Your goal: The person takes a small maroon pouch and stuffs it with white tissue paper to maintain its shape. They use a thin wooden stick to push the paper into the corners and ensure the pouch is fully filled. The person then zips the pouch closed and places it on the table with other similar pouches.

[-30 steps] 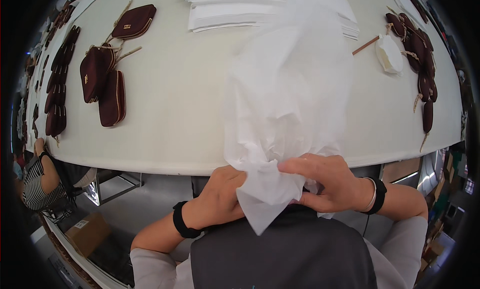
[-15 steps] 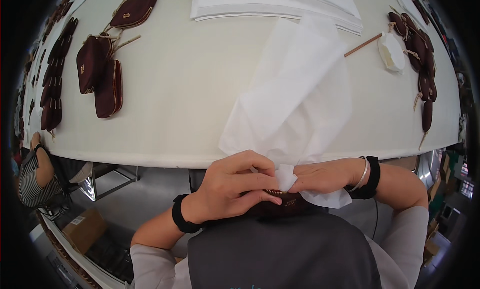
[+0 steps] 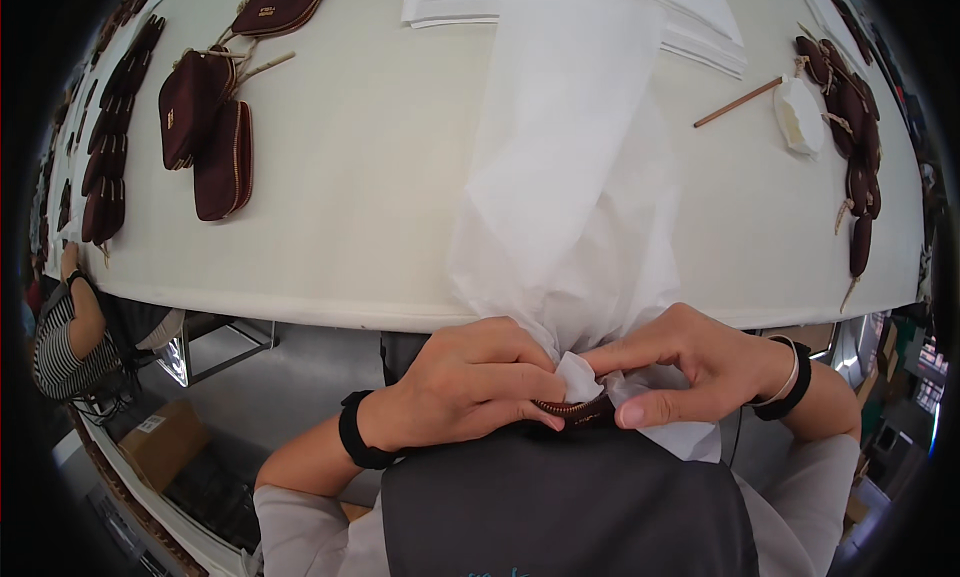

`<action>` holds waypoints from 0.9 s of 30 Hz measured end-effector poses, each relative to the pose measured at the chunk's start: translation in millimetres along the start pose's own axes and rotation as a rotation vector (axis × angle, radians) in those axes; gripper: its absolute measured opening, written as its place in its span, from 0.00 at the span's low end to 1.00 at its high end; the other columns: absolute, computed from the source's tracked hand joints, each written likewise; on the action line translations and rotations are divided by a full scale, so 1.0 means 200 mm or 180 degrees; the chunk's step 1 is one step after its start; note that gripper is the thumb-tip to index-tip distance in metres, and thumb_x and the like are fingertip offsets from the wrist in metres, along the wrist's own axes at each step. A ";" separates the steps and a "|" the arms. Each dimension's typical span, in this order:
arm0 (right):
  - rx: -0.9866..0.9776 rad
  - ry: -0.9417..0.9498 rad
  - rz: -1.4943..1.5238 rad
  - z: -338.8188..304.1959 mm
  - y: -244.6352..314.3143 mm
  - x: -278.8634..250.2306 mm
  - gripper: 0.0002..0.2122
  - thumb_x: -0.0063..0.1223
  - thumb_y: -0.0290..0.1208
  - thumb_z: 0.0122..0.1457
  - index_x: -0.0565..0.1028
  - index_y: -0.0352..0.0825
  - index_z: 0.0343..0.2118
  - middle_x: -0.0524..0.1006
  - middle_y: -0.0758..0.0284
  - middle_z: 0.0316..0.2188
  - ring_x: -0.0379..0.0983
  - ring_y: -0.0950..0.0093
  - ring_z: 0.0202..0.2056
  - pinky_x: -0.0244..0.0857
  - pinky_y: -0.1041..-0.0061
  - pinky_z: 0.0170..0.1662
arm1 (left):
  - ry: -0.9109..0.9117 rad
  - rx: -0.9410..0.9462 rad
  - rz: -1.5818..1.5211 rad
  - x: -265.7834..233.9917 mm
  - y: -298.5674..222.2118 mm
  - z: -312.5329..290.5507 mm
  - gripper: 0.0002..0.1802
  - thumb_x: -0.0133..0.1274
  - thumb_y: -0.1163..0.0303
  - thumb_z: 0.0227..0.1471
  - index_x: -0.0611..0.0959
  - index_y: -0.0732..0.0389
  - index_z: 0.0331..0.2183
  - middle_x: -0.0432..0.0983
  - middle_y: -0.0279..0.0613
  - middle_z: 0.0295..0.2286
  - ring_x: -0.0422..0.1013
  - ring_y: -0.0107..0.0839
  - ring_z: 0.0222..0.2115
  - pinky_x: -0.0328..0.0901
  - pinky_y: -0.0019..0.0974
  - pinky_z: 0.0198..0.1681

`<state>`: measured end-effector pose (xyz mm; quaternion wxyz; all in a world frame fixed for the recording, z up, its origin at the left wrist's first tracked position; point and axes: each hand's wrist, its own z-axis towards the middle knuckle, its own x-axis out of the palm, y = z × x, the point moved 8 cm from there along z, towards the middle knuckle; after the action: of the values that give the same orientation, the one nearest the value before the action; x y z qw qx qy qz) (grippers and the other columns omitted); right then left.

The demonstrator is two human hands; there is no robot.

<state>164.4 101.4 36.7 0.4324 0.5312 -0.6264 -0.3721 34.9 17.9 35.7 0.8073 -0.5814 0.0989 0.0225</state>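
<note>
Close to my body, at the table's near edge, a small dark maroon zip pouch (image 3: 592,413) has its mouth unzipped. My left hand (image 3: 475,382) is closed round its left end, thumb along the gold zipper. Thin white tissue paper (image 3: 560,167) runs from the table down to the pouch, and a crumpled bit of it stands in the mouth. My right hand (image 3: 700,362) pinches the pouch's right side and the tissue, thumb in front and index finger at the crumpled part. Most of the pouch is hidden by my hands.
Several maroon pouches (image 3: 222,162) lie at the left, with a row of more (image 3: 105,167) beyond. At the right are a bunch of pouches (image 3: 858,127), a white pad (image 3: 798,117) and a thin brown stick (image 3: 738,102). White sheets (image 3: 690,27) are stacked behind. Another person's arm (image 3: 88,322) shows far left.
My right hand has turned, its thumb now in front of the pouch and its index finger at the mouth. The tissue has swung left and lies straighter. The view has shifted slightly.
</note>
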 end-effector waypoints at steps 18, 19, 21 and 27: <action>0.0408 0.0849 0.0171 0.13 0.09 0.06 0.19 0.55 0.37 0.67 0.72 0.30 0.55 0.77 0.65 0.44 0.70 0.75 0.47 0.64 0.73 0.54 | -0.0445 -0.0023 -0.0531 -0.17 0.04 0.23 0.10 0.69 0.72 0.47 0.89 0.57 0.35 0.76 0.35 0.37 0.71 0.27 0.36 0.67 0.32 0.38; 0.0304 0.0578 0.0289 0.13 0.15 0.02 0.20 0.53 0.35 0.67 0.70 0.30 0.58 0.77 0.64 0.47 0.70 0.75 0.49 0.63 0.72 0.55 | -0.0826 -0.0162 -0.0717 -0.24 0.04 0.25 0.09 0.68 0.70 0.49 0.89 0.58 0.36 0.75 0.38 0.39 0.71 0.27 0.37 0.67 0.32 0.41; 0.0075 0.0386 0.0356 0.11 0.23 -0.04 0.27 0.51 0.32 0.68 0.59 0.29 0.67 0.73 0.62 0.57 0.66 0.75 0.57 0.57 0.71 0.63 | -0.1121 -0.0371 -0.1375 -0.32 0.09 0.27 0.33 0.58 0.45 0.58 0.77 0.62 0.53 0.70 0.47 0.50 0.68 0.37 0.53 0.64 0.45 0.58; 0.0136 -0.0379 0.1142 0.09 0.22 -0.10 0.33 0.56 0.30 0.64 0.55 0.30 0.70 0.65 0.64 0.65 0.58 0.75 0.65 0.51 0.73 0.67 | -0.1036 -0.0627 -0.1937 -0.20 0.10 0.20 0.38 0.61 0.51 0.59 0.67 0.64 0.61 0.70 0.46 0.55 0.67 0.34 0.57 0.62 0.42 0.62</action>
<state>134.0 128.8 67.7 0.4425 0.3972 -0.7433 -0.3065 -2.8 65.3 37.0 0.7223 -0.6480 -0.2113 -0.1172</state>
